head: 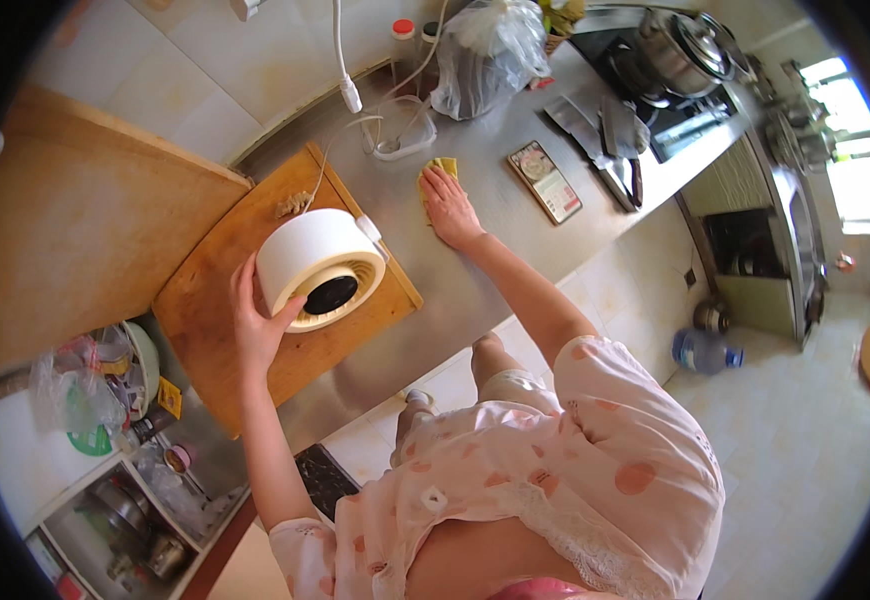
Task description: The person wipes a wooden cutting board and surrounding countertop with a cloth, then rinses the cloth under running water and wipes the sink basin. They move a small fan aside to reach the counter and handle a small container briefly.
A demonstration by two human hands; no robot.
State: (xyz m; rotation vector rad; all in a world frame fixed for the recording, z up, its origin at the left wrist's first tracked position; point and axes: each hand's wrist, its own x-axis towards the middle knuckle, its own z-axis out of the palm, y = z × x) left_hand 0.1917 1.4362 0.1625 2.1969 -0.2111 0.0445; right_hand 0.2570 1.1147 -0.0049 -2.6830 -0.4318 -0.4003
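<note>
My left hand grips the near left side of a white round electric appliance, its thumb on the front rim. The appliance has a cream slatted vent ring around a black centre, and it is tilted over a wooden board. Whether its underside touches the board is hidden. My right hand lies palm down on a yellow cloth, pressing it flat on the stainless-steel countertop. Most of the cloth is hidden under the hand.
A clear plastic tub, a plastic bag and a smartphone surround the right hand. Knives lie near the gas stove with its steel pot. Ginger sits on the board; a white plug hangs above.
</note>
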